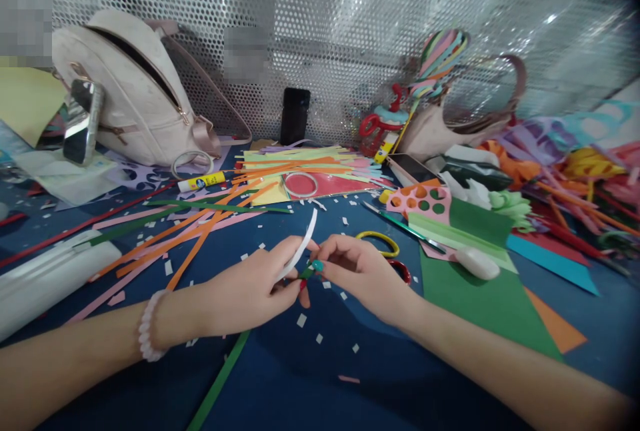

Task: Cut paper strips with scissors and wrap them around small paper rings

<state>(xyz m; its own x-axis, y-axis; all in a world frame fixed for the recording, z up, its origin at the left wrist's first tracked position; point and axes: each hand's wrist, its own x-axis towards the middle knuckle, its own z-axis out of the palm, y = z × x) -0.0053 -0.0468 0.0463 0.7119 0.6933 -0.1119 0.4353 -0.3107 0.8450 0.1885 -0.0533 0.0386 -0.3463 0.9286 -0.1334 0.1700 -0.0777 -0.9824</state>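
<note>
My left hand [245,288], with a beaded bracelet at the wrist, is closed on a green paper strip [220,381]. That strip runs from the lower edge up behind the hand and comes out at my fingertips. A curved white paper strip [303,248] sticks up by my left thumb, seemingly held in the same hand. Thumb and fingers of my right hand [367,278] pinch the green strip's end, against the left fingertips. What lies between the fingertips is partly hidden. Just behind my right hand are scissors [383,238] with yellow and red handles.
White paper scraps [302,320] dot the blue table. Orange strips [200,244] and a glue stick [202,182] lie left. Green paper sheets [480,311], a teal-handled craft knife [405,226] and a white eraser-like block [477,263] lie right. A backpack [135,84] and phone [295,116] stand behind.
</note>
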